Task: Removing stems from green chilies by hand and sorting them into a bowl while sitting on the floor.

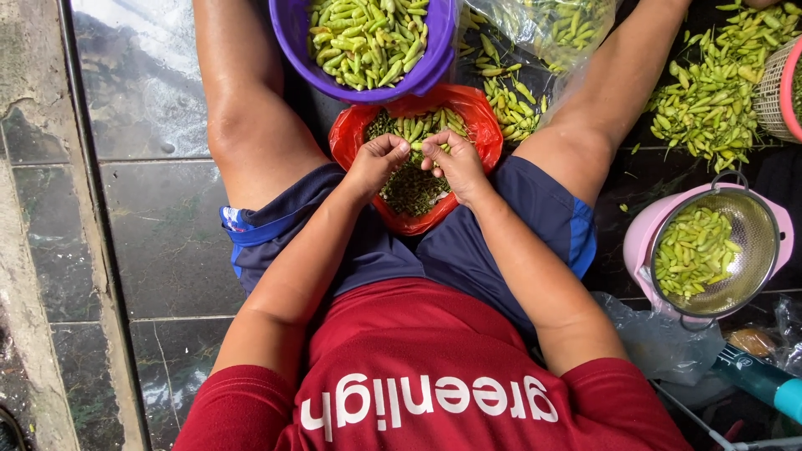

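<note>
You are sitting on tiled floor (159, 242), left hand (380, 159) and right hand (451, 160) both pinching one green chili (415, 145) over red bag (484, 125) between your knees; purple tub (288, 33) sitting beyond.

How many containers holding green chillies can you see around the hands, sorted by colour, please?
Purple bucket: 1
Red plastic bag, under the left hand and right hand: 1
Pink basin with metal strainer: 1
Clear plastic bag: 1
Total: 4
</note>
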